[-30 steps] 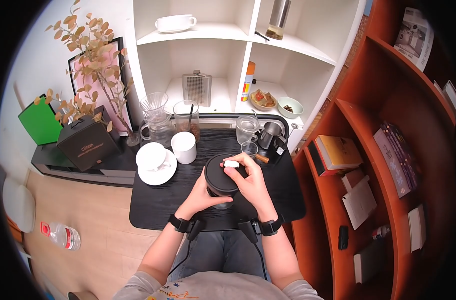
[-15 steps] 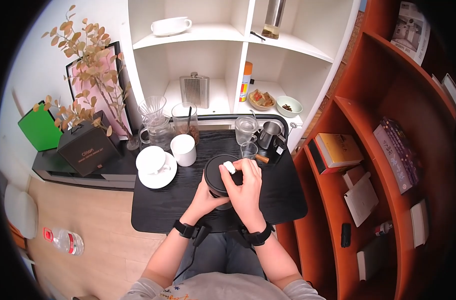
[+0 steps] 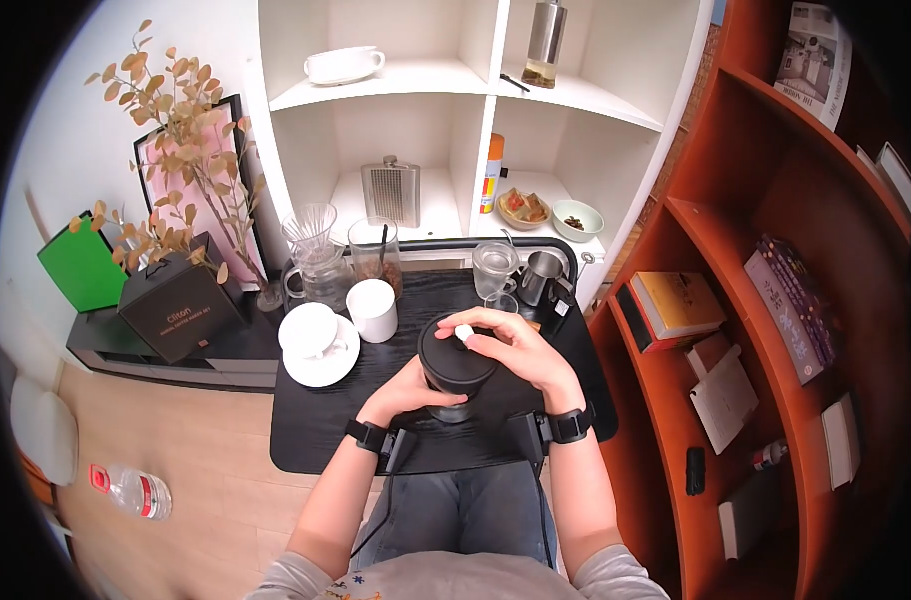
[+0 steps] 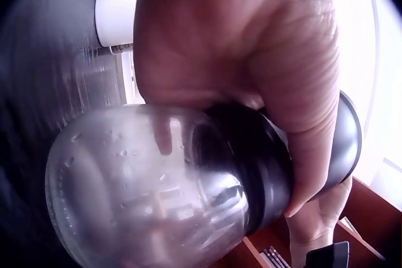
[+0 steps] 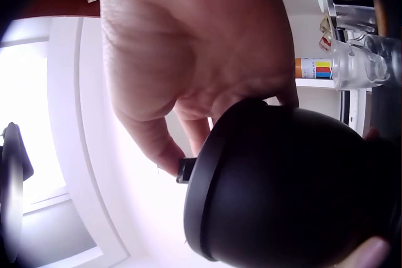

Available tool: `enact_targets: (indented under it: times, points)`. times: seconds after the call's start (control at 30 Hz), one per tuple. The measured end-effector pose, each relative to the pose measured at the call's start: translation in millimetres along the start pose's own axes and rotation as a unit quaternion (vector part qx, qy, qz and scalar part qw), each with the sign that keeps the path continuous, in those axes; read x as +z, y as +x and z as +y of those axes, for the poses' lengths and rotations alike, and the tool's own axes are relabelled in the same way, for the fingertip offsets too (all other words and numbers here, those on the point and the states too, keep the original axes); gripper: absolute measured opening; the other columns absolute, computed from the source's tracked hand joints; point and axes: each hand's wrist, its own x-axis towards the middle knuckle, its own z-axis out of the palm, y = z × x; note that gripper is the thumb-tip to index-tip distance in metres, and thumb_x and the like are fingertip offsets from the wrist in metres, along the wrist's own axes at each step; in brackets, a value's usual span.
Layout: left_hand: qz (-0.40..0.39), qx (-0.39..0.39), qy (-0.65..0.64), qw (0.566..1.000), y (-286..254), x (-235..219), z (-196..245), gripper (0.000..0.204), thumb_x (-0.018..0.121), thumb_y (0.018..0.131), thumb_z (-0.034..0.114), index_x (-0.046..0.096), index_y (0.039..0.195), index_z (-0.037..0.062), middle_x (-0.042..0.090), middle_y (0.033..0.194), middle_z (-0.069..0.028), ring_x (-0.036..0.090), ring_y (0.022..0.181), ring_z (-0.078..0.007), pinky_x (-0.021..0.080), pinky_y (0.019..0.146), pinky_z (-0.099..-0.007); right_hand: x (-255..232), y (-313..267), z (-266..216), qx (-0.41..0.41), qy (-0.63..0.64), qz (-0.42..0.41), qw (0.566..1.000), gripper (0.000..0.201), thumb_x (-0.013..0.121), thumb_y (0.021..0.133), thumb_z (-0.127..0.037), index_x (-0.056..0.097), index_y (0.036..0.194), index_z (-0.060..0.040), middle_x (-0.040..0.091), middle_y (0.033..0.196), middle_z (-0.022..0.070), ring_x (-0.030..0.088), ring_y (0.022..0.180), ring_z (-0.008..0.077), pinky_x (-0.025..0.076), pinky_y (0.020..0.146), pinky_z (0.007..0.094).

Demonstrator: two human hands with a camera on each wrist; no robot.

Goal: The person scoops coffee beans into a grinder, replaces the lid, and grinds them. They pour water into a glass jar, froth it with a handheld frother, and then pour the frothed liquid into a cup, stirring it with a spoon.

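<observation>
On the black table stands a hand coffee grinder with a round black top and a clear glass jar below. My left hand wraps around its black waist just above the jar, the thumb lying across the front. Over the top, my right hand pinches a small knob, pale-looking from above, between thumb and fingers. From the right wrist view, that knob shows as a dark block at the rim of the black top, with the thumb against it. The left hand's other fingers are mostly hidden behind the grinder.
Left of the grinder stand a white mug, a cup on a saucer and a glass carafe. Behind are a glass pitcher and a steel jug. A white shelf borders the table's back.
My right hand has swung about the grinder's top, its wrist moving inward and then out to the right with the knob pinched. The left hand keeps its grip; the view has shifted slightly.
</observation>
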Motion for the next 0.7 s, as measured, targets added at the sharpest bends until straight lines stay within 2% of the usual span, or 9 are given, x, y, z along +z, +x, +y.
enact_targets:
  times: [0.13, 0.33, 0.4, 0.43, 0.47, 0.5, 0.6, 0.63, 0.7]
  points:
    - [0.01, -0.012, -0.012, 1.0, -0.3, 1.1, 1.3, 0.07, 0.08, 0.064, 0.003, 0.045, 0.125, 0.0025, 0.055, 0.116, -0.0042, 0.051, 0.107, -0.0139, 0.042, 0.092, -0.0284, -3.5, 0.8, 2.9, 0.012, 0.014, -0.011, 1.0, 0.022, 0.059, 0.087, -0.009, 0.06, 0.108, -0.0014, 0.063, 0.103, 0.0052, 0.057, 0.101, 0.0134, 0.042, 0.093, 0.0276]
    - [0.007, -0.003, -0.01, 1.0, -1.4, 4.6, -0.9, 0.063, 0.078, 0.066, 0.001, 0.049, 0.121, 0.0023, 0.055, 0.115, -0.0035, 0.052, 0.108, -0.0145, 0.043, 0.092, -0.0292, -2.3, -1.1, 12.9, -0.04, -0.032, 0.014, 0.999, 0.024, 0.064, 0.081, -0.003, 0.061, 0.105, -0.0017, 0.062, 0.099, 0.0048, 0.057, 0.099, 0.0138, 0.042, 0.091, 0.0289]
    - [0.012, -0.003, 0.002, 1.0, -1.7, 5.4, -0.8, 0.063, 0.078, 0.066, 0.002, 0.048, 0.122, 0.0024, 0.056, 0.116, -0.0042, 0.052, 0.109, -0.0148, 0.042, 0.093, -0.0299, 4.9, 0.9, 12.0, -0.034, -0.049, 0.068, 0.996, 0.018, 0.071, 0.077, -0.006, 0.058, 0.089, -0.0029, 0.061, 0.094, 0.0032, 0.055, 0.094, 0.0109, 0.042, 0.087, 0.0262]
    - [0.009, -0.009, 0.013, 1.0, -0.9, 4.3, -2.8, 0.063, 0.077, 0.067, 0.002, 0.048, 0.123, 0.0027, 0.056, 0.116, -0.0046, 0.052, 0.11, -0.0153, 0.042, 0.094, -0.0307, 8.9, 2.9, 13.5, -0.031, -0.069, 0.099, 0.992, 0.02, 0.073, 0.075, -0.008, 0.056, 0.083, -0.0037, 0.06, 0.091, 0.0024, 0.055, 0.092, 0.0097, 0.042, 0.085, 0.0249]
    - [0.016, -0.001, 0.007, 1.0, -1.3, 5.9, -3.2, 0.064, 0.077, 0.067, 0.002, 0.047, 0.123, 0.0026, 0.056, 0.116, -0.005, 0.052, 0.11, -0.0157, 0.042, 0.094, -0.0311, 13.0, 5.7, 15.9, -0.027, -0.071, 0.13, 0.989, 0.029, 0.077, 0.072, -0.011, 0.049, 0.076, -0.005, 0.059, 0.084, 0.0011, 0.053, 0.083, 0.0075, 0.042, 0.077, 0.0233]
    - [0.023, 0.008, 0.002, 1.0, -1.8, 7.2, -3.0, 0.064, 0.077, 0.067, 0.002, 0.046, 0.124, 0.0024, 0.055, 0.117, -0.0053, 0.052, 0.11, -0.0161, 0.043, 0.094, -0.0315, 15.2, 5.6, 15.8, -0.026, -0.071, 0.131, 0.988, 0.029, 0.077, 0.072, -0.011, 0.049, 0.076, -0.005, 0.059, 0.084, 0.0011, 0.053, 0.083, 0.0075, 0.042, 0.077, 0.0233]
    - [0.049, 0.03, 0.011, 0.998, -0.5, 8.6, -10.9, 0.073, 0.078, 0.066, 0.003, 0.041, 0.129, 0.0028, 0.056, 0.115, -0.0055, 0.053, 0.108, -0.0139, 0.045, 0.092, -0.0302, 27.7, 6.4, 3.5, -0.038, -0.206, 0.216, 0.954, 0.037, 0.079, 0.071, -0.018, 0.045, 0.071, -0.0036, 0.053, 0.067, 0.0026, 0.049, 0.065, 0.0076, 0.041, 0.061, 0.0259]
    - [0.049, 0.029, 0.011, 0.998, 0.1, 8.6, -13.3, 0.073, 0.078, 0.066, 0.003, 0.041, 0.129, 0.0028, 0.056, 0.115, -0.0055, 0.053, 0.108, -0.0139, 0.045, 0.092, -0.0302, 30.3, 6.6, 2.5, -0.037, -0.206, 0.217, 0.954, 0.037, 0.079, 0.071, -0.018, 0.045, 0.071, -0.0036, 0.053, 0.067, 0.0026, 0.049, 0.065, 0.0076, 0.041, 0.061, 0.0259]
    - [0.042, 0.026, -0.006, 0.999, 1.1, 8.1, -16.1, 0.075, 0.079, 0.066, 0.003, 0.039, 0.13, 0.0024, 0.055, 0.118, -0.0065, 0.053, 0.11, -0.015, 0.044, 0.094, -0.0314, 34.9, 7.3, 1.8, -0.023, -0.299, 0.269, 0.915, 0.037, 0.078, 0.071, -0.02, 0.046, 0.07, -0.0029, 0.053, 0.062, 0.0066, 0.053, 0.059, 0.015, 0.041, 0.057, 0.0285]
